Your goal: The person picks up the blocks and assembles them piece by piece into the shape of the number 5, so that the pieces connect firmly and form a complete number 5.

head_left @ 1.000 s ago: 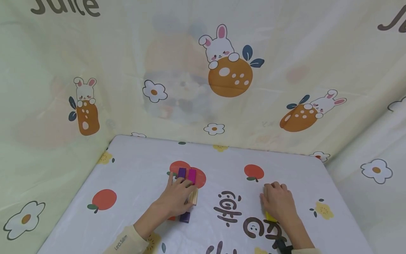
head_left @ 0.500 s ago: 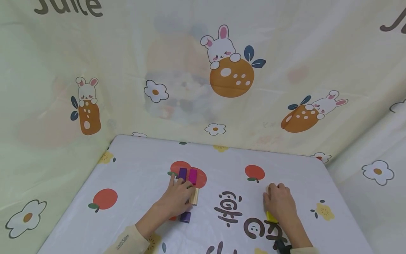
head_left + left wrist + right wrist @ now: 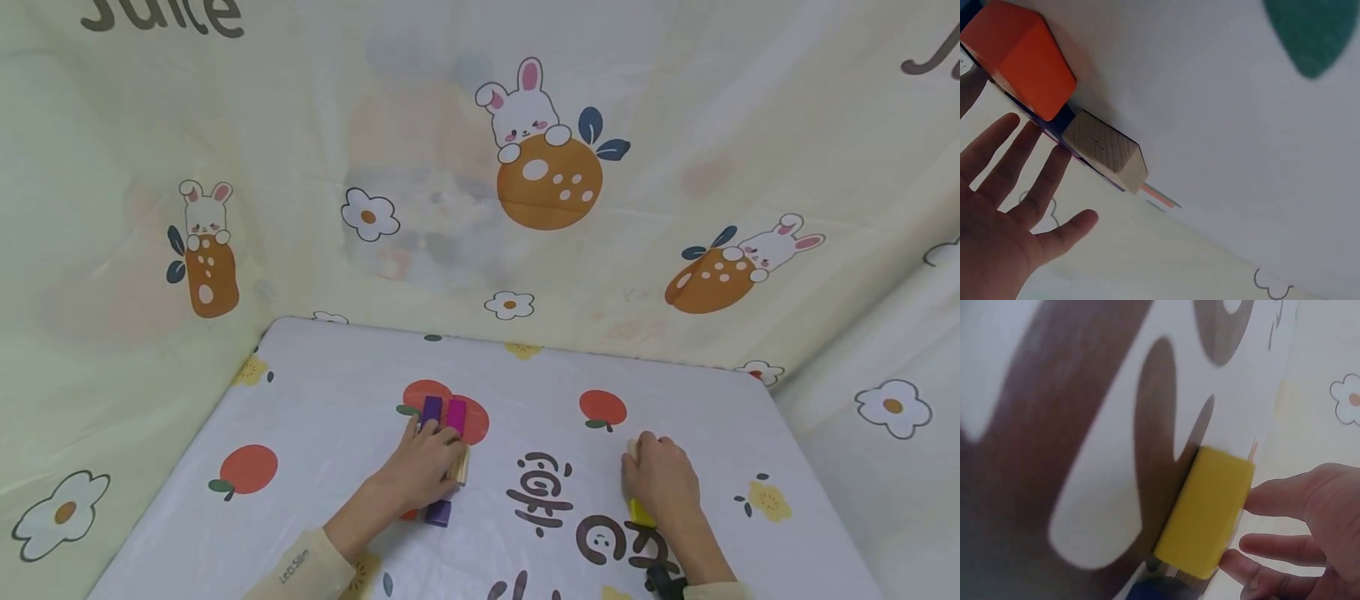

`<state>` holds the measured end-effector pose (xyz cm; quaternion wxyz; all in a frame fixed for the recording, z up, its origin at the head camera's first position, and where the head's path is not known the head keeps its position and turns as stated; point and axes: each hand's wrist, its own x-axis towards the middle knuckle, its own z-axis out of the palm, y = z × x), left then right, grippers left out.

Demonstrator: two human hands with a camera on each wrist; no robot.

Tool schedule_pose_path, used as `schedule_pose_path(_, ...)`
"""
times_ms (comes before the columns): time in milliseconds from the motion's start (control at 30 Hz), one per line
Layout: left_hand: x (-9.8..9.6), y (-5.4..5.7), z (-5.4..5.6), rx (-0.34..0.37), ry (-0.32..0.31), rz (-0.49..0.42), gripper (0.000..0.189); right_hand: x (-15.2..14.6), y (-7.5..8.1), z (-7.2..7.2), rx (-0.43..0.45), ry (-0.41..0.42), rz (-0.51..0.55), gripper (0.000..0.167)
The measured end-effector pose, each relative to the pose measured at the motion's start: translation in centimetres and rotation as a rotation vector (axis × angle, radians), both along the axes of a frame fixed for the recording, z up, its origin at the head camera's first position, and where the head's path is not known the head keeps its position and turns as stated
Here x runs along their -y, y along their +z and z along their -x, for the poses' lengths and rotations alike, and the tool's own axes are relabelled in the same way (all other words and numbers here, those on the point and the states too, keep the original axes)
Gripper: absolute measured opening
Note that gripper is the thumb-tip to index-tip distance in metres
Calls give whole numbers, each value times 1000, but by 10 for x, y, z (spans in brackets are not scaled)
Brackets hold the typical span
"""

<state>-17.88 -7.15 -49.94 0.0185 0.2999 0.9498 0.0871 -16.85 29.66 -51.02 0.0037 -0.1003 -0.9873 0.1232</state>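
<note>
My left hand [image 3: 423,467] lies over a group of blocks, its fingers spread and nearly straight in the left wrist view. A purple block [image 3: 432,408] and a magenta block [image 3: 456,414] show past its fingertips; a light wooden block [image 3: 462,467] is beside the thumb. Another purple block [image 3: 438,513] and an orange block [image 3: 1022,56] lie at the near end. My right hand [image 3: 663,479] bends over a pale block [image 3: 632,450], thumb at its left side, much of the block hidden. A yellow block [image 3: 1207,512] sits under the palm side, fingertips right by it.
The table [image 3: 337,367] has a white cloth printed with fruit, flowers and lettering. A patterned curtain [image 3: 420,150] rises behind it and at both sides. A black strap [image 3: 663,579] is on the right wrist. Something dark blue [image 3: 1160,589] shows below the yellow block.
My right hand has shifted slightly to the right and its fingers have drawn together a little. The left fingers have moved only slightly; the blocks look in the same places.
</note>
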Motion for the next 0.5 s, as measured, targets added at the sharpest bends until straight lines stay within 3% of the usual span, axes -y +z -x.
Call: schedule_pose_path(500,-9,-1,7,-57,-21,22,42,2,0,1,-35,-1,60,41)
